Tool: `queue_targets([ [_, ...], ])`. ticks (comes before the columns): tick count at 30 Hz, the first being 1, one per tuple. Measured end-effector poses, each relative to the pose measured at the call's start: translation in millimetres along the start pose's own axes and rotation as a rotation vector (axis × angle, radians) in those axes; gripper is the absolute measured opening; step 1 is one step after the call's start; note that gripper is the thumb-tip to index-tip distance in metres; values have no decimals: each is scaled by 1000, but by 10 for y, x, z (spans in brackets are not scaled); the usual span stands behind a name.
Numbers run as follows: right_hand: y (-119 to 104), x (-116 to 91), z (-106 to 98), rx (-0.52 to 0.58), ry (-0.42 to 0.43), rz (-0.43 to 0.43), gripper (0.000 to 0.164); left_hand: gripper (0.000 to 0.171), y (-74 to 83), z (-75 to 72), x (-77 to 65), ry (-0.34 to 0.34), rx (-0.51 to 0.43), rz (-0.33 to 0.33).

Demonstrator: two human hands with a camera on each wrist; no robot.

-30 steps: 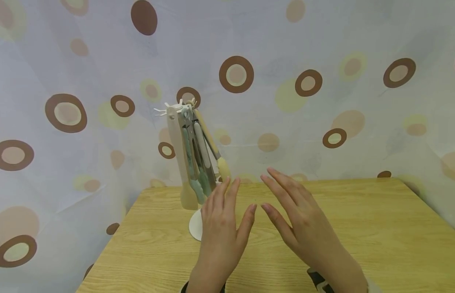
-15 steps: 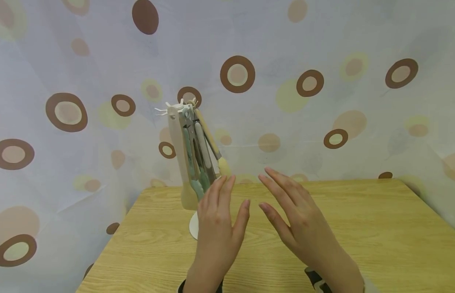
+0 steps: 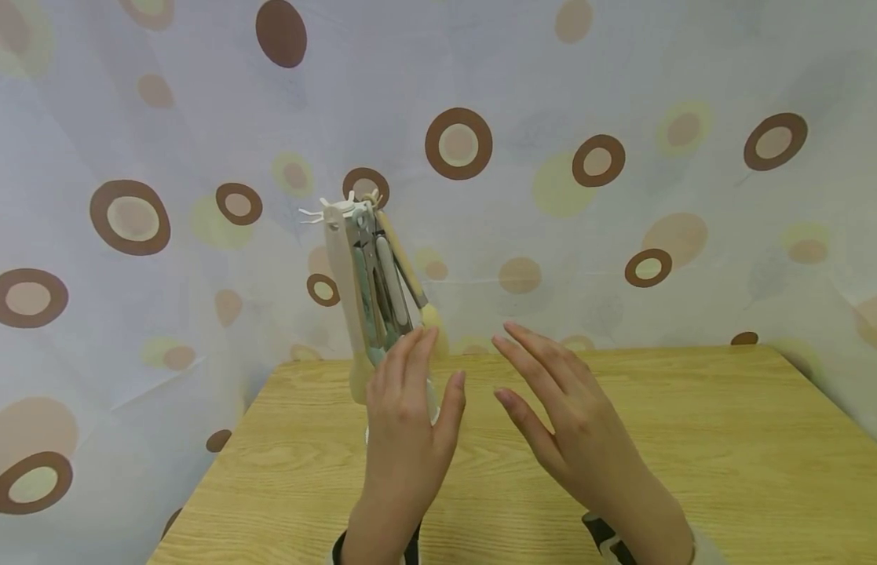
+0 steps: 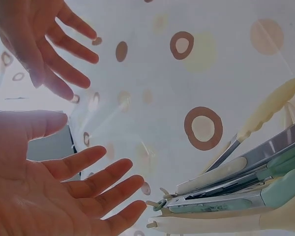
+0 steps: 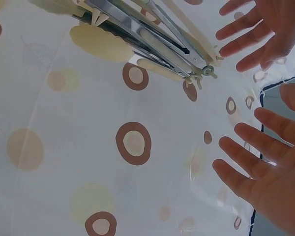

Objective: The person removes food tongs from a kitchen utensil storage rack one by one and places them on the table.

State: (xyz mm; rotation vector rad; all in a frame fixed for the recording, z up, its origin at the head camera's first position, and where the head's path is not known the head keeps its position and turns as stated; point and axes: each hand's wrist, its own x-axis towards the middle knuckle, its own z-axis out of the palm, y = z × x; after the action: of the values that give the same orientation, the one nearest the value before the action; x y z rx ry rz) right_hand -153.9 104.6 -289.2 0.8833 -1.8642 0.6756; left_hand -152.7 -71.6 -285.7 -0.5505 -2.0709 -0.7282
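Fingers of the left hand and right hand are extended, slightly spread and hold nothing; each thumb stands apart from its fingers. Beyond the left fingers, a white rack stands on the wooden surface. From it hang a beige utensil, left of those fingers, plus green-ended tongs and a yellow-ended utensil just ahead of the left fingertips in the head view. Compared with the earlier frame, the left hand has shifted leftward, now covering more of the tongs' lower ends; the gap between thumbs has widened. The right fingers have moved only slightly left. Overlap prevents confirming whether the left fingertips touch any utensil.
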Motion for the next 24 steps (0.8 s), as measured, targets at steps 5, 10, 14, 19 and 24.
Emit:
queue_targets([
  [5, 0, 12, 10, -1, 8, -13, 48, 45, -16, -27, 40, 21, -7, 14],
  [10, -7, 33, 27, 6, 15, -22, 48, 44, -30, -65, 69, 32, -20, 20],
  [14, -15, 45, 43, 10, 17, -26, 48, 43, -48, -93, 93, 33, -23, 21],
  [19, -15, 49, 51, 7, 5, -21, 48, 40, -83, -116, 130, 69, -22, 34],
  [24, -18, 42, 62, 13, -10, -8, 49, 39, -127, -153, 184, 118, -10, 48],
])
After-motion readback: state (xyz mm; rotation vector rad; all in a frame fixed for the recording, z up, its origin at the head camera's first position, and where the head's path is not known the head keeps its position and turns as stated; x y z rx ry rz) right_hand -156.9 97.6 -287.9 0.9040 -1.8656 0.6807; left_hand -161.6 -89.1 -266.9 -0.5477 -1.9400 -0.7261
